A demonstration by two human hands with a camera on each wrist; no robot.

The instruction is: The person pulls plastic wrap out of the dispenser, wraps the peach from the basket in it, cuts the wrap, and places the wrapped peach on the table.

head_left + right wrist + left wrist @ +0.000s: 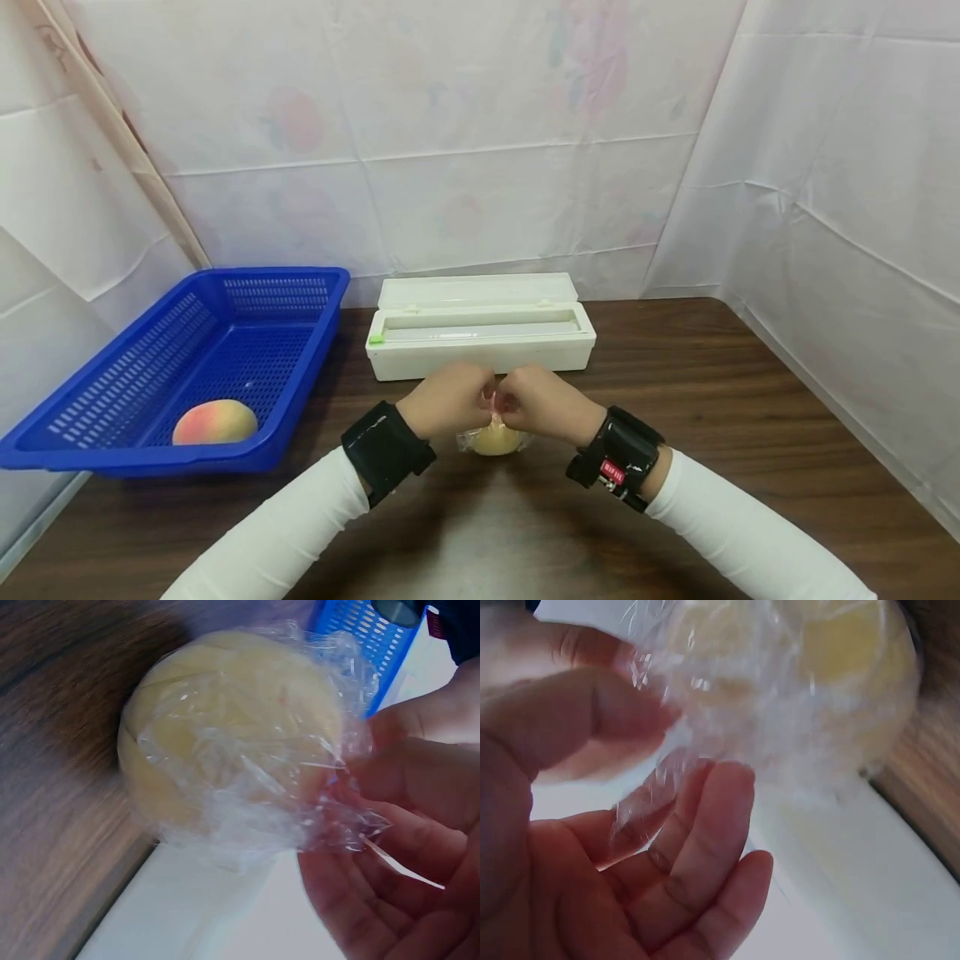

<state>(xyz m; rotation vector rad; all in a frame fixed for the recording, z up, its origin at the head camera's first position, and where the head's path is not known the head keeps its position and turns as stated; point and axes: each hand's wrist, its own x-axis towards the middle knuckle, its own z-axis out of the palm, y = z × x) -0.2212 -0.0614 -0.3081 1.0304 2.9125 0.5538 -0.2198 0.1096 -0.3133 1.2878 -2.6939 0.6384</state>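
The dark brown wood-grain tabletop (712, 400) runs under both hands and well out past the right one. Off to the left of the left hand I see a blue plastic basket (150, 460) with slotted walls. Just beyond both hands lies a long white plastic box (420, 362), its lid tipped back. In the basket, on its near side, rests a pink-and-yellow peach-shaped fruit (217, 422).

Right below the fingers sits a round pale-yellow fruit-like piece (491, 442), wrapped in crinkled clear plastic film (255, 802). I'd judge the piece light and fairly firm, easily bruised, and a little slippery; cupping its sides looks safest. The film must be limp, clingy and easy to tear, best taken by its gathered end.

The left hand (453, 400) pinches that end, thumb against curled fingers, the others loosely bent. The right hand (549, 407), almost touching it, pinches the film too, thumb and fingertips closed on the bunch.
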